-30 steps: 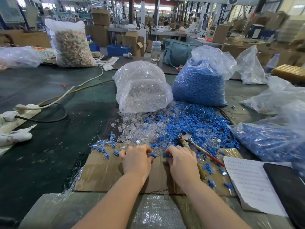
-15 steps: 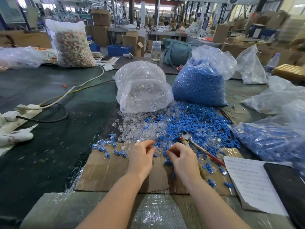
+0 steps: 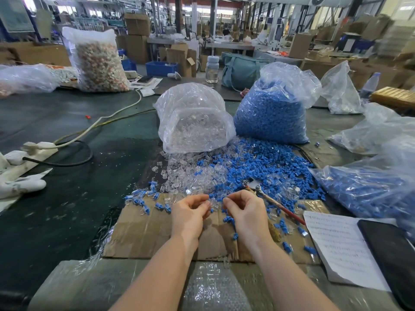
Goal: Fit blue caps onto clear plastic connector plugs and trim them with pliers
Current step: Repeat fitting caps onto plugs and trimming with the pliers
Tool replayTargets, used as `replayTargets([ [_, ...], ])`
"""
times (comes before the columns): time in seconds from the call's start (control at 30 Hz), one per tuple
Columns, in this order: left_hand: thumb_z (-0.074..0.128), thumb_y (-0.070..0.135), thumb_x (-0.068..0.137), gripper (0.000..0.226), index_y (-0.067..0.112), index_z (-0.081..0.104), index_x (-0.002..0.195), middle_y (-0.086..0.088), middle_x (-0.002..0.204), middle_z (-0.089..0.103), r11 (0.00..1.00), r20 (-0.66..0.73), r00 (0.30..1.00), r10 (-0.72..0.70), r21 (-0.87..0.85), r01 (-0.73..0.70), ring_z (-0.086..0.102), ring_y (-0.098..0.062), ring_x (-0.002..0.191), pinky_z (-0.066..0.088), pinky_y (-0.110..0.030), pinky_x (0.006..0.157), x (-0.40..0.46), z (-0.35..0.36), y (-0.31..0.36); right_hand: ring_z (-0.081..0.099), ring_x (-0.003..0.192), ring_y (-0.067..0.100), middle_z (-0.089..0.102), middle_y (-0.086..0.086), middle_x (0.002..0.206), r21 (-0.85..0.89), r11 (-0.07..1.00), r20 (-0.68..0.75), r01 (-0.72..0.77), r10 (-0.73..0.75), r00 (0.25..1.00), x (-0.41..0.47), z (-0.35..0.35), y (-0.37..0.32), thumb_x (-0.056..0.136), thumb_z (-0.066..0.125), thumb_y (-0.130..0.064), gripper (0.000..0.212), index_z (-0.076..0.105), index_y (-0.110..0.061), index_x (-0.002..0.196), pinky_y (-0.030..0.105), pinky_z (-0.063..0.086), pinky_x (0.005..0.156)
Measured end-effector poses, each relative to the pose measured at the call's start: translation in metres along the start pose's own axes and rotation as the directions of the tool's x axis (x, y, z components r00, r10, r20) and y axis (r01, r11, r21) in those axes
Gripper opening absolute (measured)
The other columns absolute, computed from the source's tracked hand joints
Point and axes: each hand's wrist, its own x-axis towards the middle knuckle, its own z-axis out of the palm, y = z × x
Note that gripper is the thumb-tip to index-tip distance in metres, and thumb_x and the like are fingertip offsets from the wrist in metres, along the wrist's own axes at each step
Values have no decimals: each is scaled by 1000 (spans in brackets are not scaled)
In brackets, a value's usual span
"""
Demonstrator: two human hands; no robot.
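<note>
Clear plastic plug (image 3: 213, 204): pinched between fingertips of left hand (image 3: 189, 213) and right hand (image 3: 246, 212), both curled, above the cardboard sheet (image 3: 143, 234); whether a blue piece is also held is too blurred to tell. Loose blue caps (image 3: 265, 167) and clear plugs (image 3: 190, 176): heaped just beyond. Pliers (image 3: 269, 198): lying beside the right hand, red handle toward a printed paper (image 3: 341, 248).

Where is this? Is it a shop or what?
Probably a factory floor. Big bags of blue caps and clear plugs spill onto a long worktable, and stacked cardboard boxes and other benches fill the hall behind.
</note>
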Motion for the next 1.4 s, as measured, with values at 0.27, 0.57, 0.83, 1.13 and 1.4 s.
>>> replayTargets([
  [0.27, 59, 3, 88, 15, 16, 66, 87, 6, 61, 68, 1000, -4, 1000, -16, 11, 16, 63, -4, 55, 50, -20, 50, -7, 3, 5, 58, 72, 5, 62, -10, 73, -185, 981, 14, 51, -50, 999, -1, 5, 4, 88, 65, -20, 8, 62, -21, 80, 21, 49, 68],
  [0.57, 63, 5, 87, 11, 15, 66, 85, 0, 69, 69, 999, -38, 999, -28, 16, 29, 63, -8, 58, 50, -24, 49, -13, 8, 6, 56, 70, 11, 59, -9, 71, -335, 932, 39, 141, -136, 990, -8, 7, 0, 91, 59, -27, 15, 55, -20, 78, 29, 46, 66],
  [0.83, 61, -4, 85, 11, 6, 66, 84, -7, 71, 65, 1000, -12, 1000, 17, -16, -17, 60, -8, 56, 47, -12, 50, -15, 10, 7, 55, 73, 11, 59, -9, 73, -325, 937, 18, 128, -129, 991, -10, 9, 1, 91, 58, -26, 14, 59, -18, 80, 28, 44, 68],
  [1.13, 55, -3, 89, 16, 12, 63, 85, -7, 73, 64, 1000, 6, 1000, 2, -19, -2, 60, -10, 60, 50, -13, 51, -14, 1, 7, 59, 82, 7, 61, -16, 81, -230, 955, 115, 187, -164, 980, -7, -1, 4, 83, 70, -21, 19, 66, -23, 101, 27, 50, 78],
  [1.4, 57, -4, 88, 14, 7, 66, 89, -10, 75, 65, 999, 60, 998, -11, -31, 13, 60, -11, 61, 51, -14, 53, -16, 2, 6, 56, 82, 2, 58, -15, 85, -217, 915, 189, 340, -302, 934, -3, -4, 3, 82, 70, -10, 21, 72, -19, 101, 22, 48, 77],
])
